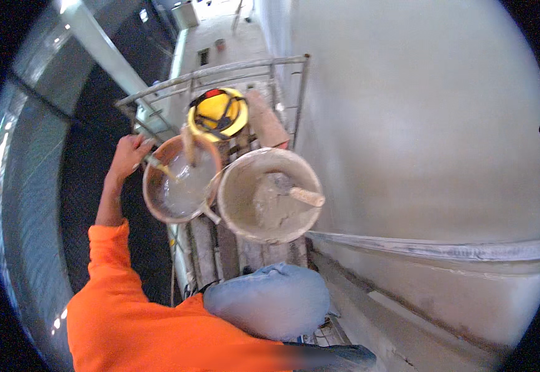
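Open room left of the left hand (130,156); crowding to its right
Just right, the water bucket (150,198) lies open from above, save for a tan handle (188,147) at its far rim; farther right, the wider bucket (239,175), then the wall (419,124), bar low passage; the yellow helmet (236,111) blocks ahead-right; the railing (220,69) crosses ahead.

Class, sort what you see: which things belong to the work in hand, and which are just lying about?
Apparently in the work:
bucket of cloudy liquid, left hand at its rim
slim tool slanting into it
bucket of grey mix
handled tool in the mix

Apparently lying about:
upturned yellow helmet
brownish flat piece, kind unclear
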The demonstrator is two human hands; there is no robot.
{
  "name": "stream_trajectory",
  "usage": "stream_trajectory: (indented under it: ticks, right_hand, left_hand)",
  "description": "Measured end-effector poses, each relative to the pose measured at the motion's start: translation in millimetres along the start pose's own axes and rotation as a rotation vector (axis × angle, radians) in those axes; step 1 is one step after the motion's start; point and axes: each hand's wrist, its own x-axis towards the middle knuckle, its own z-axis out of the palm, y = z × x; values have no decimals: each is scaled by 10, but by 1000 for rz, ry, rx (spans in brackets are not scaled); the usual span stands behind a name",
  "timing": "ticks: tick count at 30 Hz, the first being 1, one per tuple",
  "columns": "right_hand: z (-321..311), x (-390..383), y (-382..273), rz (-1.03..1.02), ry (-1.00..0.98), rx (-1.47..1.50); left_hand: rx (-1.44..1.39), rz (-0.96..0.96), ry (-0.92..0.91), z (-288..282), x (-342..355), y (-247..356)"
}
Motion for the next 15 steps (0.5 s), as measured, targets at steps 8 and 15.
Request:
stream_trajectory:
  ticks: [8, 15]
  right_hand:
    - [457, -408, 124, 232, 219, 322]
    - [628, -151, 32, 207, 399, 367]
  left_hand:
    - [-180, 45, -112, 759, 737, 903]
    - [-670, 470, -321, 1876, 918, 3550]
